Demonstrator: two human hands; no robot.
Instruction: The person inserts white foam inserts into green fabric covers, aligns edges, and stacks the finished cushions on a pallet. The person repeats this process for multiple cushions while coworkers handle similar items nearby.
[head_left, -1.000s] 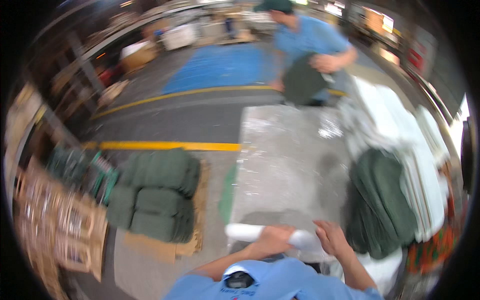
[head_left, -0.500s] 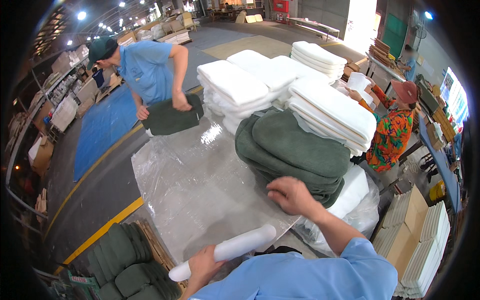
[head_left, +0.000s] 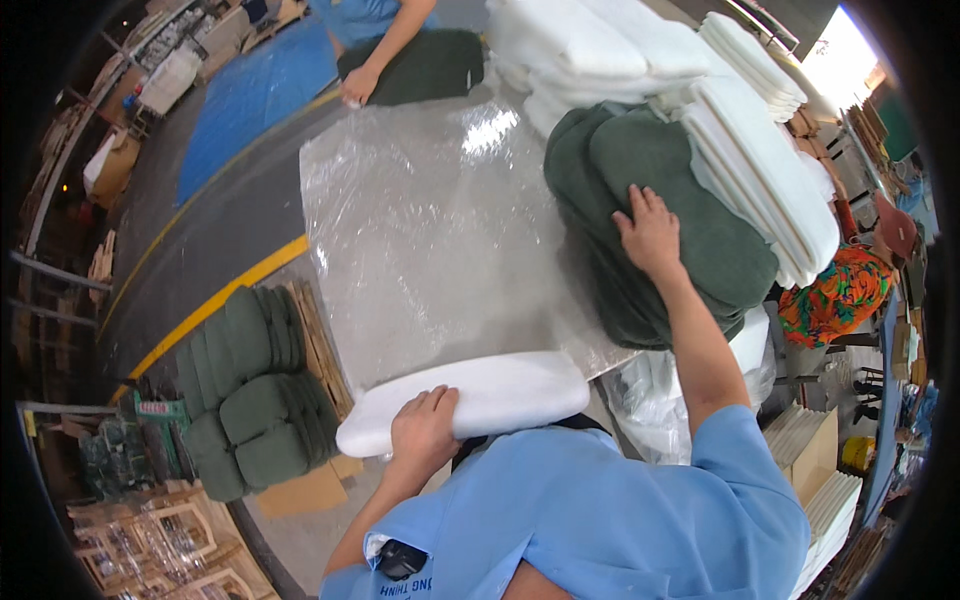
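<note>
A white foam pad (head_left: 510,392) lies along the near edge of the plastic-covered table (head_left: 420,240), against my body. My left hand (head_left: 424,428) grips its left part, fingers over the top; the thumb is hard to see. My right hand (head_left: 650,232) is open, laid with fingers spread on the top piece of a stack of dark green fabric covers (head_left: 725,220) at the table's right side.
At the far edge, another person's hand (head_left: 360,85) rests by a dark green cover (head_left: 430,68). White pads (head_left: 765,185) are piled behind the green stack. Bundled green pieces (head_left: 265,400) stand at lower left. A person in a patterned shirt (head_left: 838,295) is at right.
My right hand has moved from the stack's near side onto its top and opened flat. The white pad in my left hand has turned its broad face up. My view has tilted down.
</note>
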